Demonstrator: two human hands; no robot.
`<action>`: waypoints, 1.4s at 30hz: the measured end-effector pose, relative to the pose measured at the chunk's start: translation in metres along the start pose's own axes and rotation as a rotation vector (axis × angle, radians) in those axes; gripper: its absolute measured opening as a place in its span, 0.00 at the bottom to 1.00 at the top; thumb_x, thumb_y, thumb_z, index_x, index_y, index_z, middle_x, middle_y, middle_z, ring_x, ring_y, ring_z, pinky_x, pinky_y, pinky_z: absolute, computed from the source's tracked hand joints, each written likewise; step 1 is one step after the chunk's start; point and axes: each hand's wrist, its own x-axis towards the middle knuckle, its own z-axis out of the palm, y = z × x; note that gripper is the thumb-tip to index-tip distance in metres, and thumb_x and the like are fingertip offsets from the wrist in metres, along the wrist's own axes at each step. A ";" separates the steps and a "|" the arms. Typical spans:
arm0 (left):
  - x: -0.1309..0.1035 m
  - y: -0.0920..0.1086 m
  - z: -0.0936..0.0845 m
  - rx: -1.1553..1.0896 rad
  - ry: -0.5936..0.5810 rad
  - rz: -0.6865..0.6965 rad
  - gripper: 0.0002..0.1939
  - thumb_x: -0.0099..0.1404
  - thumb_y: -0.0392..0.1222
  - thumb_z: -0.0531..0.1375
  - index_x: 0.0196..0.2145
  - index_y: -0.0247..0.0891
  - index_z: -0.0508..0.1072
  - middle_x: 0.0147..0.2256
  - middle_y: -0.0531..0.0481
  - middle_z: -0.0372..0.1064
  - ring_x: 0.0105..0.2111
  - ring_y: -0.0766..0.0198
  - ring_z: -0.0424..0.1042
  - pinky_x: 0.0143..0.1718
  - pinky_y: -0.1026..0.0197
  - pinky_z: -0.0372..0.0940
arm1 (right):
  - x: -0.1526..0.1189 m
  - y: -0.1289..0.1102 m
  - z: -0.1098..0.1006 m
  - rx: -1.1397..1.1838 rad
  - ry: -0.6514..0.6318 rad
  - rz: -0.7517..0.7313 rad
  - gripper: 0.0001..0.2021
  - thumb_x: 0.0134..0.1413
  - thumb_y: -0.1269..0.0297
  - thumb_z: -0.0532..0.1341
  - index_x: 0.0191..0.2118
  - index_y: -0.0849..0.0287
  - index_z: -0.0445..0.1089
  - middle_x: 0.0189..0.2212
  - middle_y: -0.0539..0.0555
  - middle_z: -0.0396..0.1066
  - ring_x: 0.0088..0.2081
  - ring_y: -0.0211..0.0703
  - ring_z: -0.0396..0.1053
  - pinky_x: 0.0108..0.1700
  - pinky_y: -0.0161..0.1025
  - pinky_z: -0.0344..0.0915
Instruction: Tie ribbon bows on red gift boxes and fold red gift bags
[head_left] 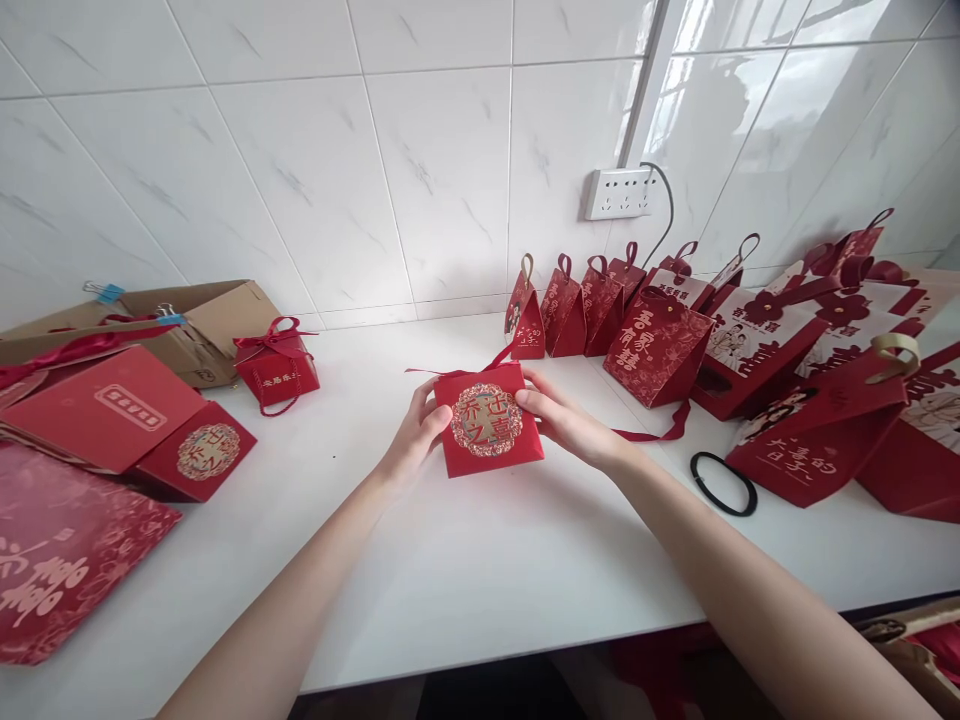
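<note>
A red gift box with a round gold floral emblem on its front is held between my two hands over the middle of the white table. My left hand grips its left side, thumb on the front face. On the opposite side my right hand has its thumb near the upper right of the emblem. The other fingers of both hands are mostly hidden behind the box. A thin red ribbon shows along its top, one end sticking out to the left.
Several red gift boxes with loop handles crowd the right side. A black ring lies before them. At left are a small ribbon-tied box, a cardboard box and flat red packaging. A power socket is on the tiled wall.
</note>
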 end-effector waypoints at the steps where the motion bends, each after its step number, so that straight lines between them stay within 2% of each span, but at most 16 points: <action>1: 0.000 0.001 0.000 0.009 0.012 0.007 0.42 0.48 0.63 0.65 0.54 0.42 0.56 0.50 0.42 0.65 0.50 0.45 0.67 0.48 0.46 0.64 | 0.000 0.001 -0.001 0.014 -0.016 -0.020 0.21 0.56 0.52 0.59 0.54 0.50 0.58 0.52 0.55 0.66 0.50 0.49 0.67 0.51 0.50 0.64; 4: 0.001 0.001 -0.002 0.052 0.036 0.035 0.45 0.44 0.64 0.67 0.54 0.42 0.56 0.50 0.42 0.64 0.51 0.46 0.65 0.49 0.46 0.63 | 0.000 0.005 -0.003 0.054 -0.061 -0.067 0.19 0.55 0.55 0.59 0.51 0.51 0.60 0.51 0.54 0.66 0.49 0.48 0.68 0.52 0.49 0.63; 7: 0.003 -0.001 -0.005 0.096 0.027 0.077 0.49 0.42 0.64 0.68 0.56 0.43 0.54 0.53 0.41 0.61 0.54 0.45 0.62 0.50 0.46 0.63 | 0.000 0.006 -0.004 0.074 -0.088 -0.098 0.18 0.54 0.60 0.59 0.51 0.51 0.60 0.51 0.54 0.66 0.48 0.47 0.67 0.51 0.48 0.63; 11: 0.003 -0.002 -0.007 0.158 0.002 0.160 0.50 0.41 0.60 0.70 0.57 0.47 0.53 0.59 0.41 0.54 0.56 0.45 0.59 0.51 0.46 0.62 | -0.002 0.002 -0.004 0.111 -0.133 -0.165 0.25 0.48 0.69 0.58 0.54 0.49 0.57 0.51 0.52 0.66 0.47 0.46 0.67 0.48 0.46 0.62; 14: 0.002 -0.001 -0.007 0.184 -0.042 0.187 0.49 0.42 0.56 0.71 0.58 0.52 0.52 0.62 0.45 0.48 0.58 0.45 0.56 0.53 0.45 0.62 | -0.003 -0.001 -0.004 0.105 -0.183 -0.209 0.30 0.43 0.71 0.58 0.55 0.50 0.57 0.49 0.52 0.67 0.49 0.48 0.66 0.45 0.45 0.63; 18: 0.000 0.000 -0.007 0.178 -0.122 0.184 0.53 0.41 0.54 0.72 0.60 0.57 0.48 0.65 0.48 0.41 0.60 0.45 0.52 0.54 0.45 0.62 | -0.005 -0.002 -0.006 0.082 -0.132 -0.216 0.37 0.37 0.72 0.59 0.59 0.48 0.53 0.47 0.52 0.68 0.48 0.50 0.66 0.47 0.47 0.63; 21: -0.001 -0.001 -0.007 0.227 -0.154 0.217 0.51 0.43 0.52 0.72 0.60 0.57 0.49 0.64 0.48 0.41 0.61 0.45 0.51 0.53 0.45 0.63 | -0.007 -0.003 -0.007 0.019 -0.078 -0.214 0.42 0.34 0.74 0.59 0.60 0.46 0.50 0.52 0.52 0.65 0.47 0.50 0.65 0.48 0.48 0.62; 24: -0.002 -0.003 -0.007 0.327 -0.131 0.273 0.50 0.44 0.48 0.72 0.59 0.57 0.50 0.64 0.48 0.43 0.61 0.45 0.51 0.54 0.46 0.63 | -0.008 -0.005 -0.007 -0.056 -0.050 -0.243 0.44 0.31 0.76 0.57 0.61 0.45 0.49 0.59 0.53 0.56 0.50 0.52 0.63 0.45 0.47 0.64; 27: -0.003 -0.006 -0.007 0.433 -0.108 0.329 0.49 0.46 0.46 0.71 0.60 0.55 0.48 0.62 0.46 0.47 0.62 0.46 0.51 0.56 0.44 0.60 | -0.008 -0.007 -0.006 -0.113 -0.033 -0.252 0.44 0.30 0.76 0.56 0.60 0.45 0.50 0.64 0.53 0.48 0.53 0.55 0.61 0.42 0.46 0.66; 30: -0.003 -0.009 -0.007 0.484 -0.112 0.358 0.49 0.47 0.45 0.70 0.60 0.54 0.46 0.61 0.45 0.49 0.61 0.46 0.52 0.57 0.43 0.59 | -0.007 -0.009 -0.006 -0.140 -0.031 -0.254 0.43 0.30 0.76 0.56 0.59 0.46 0.51 0.65 0.52 0.44 0.58 0.57 0.55 0.43 0.44 0.67; 36: -0.002 -0.010 -0.008 0.495 -0.109 0.352 0.49 0.48 0.45 0.70 0.60 0.53 0.46 0.61 0.44 0.50 0.61 0.46 0.53 0.57 0.44 0.59 | -0.008 -0.010 -0.006 -0.171 -0.021 -0.215 0.42 0.31 0.76 0.56 0.59 0.45 0.51 0.59 0.53 0.52 0.58 0.57 0.55 0.44 0.45 0.67; 42: -0.003 -0.010 -0.008 0.497 -0.114 0.351 0.49 0.48 0.45 0.70 0.60 0.54 0.46 0.61 0.45 0.50 0.61 0.47 0.53 0.57 0.45 0.59 | -0.008 -0.011 -0.005 -0.177 -0.023 -0.221 0.43 0.31 0.76 0.55 0.59 0.46 0.51 0.56 0.55 0.55 0.57 0.57 0.55 0.47 0.47 0.65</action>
